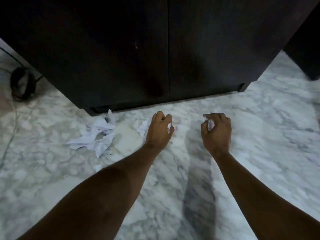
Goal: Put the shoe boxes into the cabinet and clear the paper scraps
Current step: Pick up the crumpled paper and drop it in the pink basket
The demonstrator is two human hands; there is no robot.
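I am looking down at a white and grey marble floor that is running up to the foot of a dark cabinet, whose two doors are standing closed.

Starting at the fingers: on the left hand they are curling inward, thumb meeting fingertips, and they are pinching a small white scrap that is showing between them. A torn paper piece is lying flat on the floor just beside this hand, on its outer side, partly hidden by the knuckles. On the right hand the fingers are likewise curling in and closing on a second small scrap, with a bit of white poking out at the fingertips. I cannot tell whether either hand is touching the floor.

Moving outward, both bare forearms are reaching forward from the bottom of the view, well apart from each other. Farther to the left, a crumpled paper pile is lying on the marble near the cabinet's front left corner, clear of both hands. At the far left edge, a coiled black cable is resting on the floor beside the cabinet.
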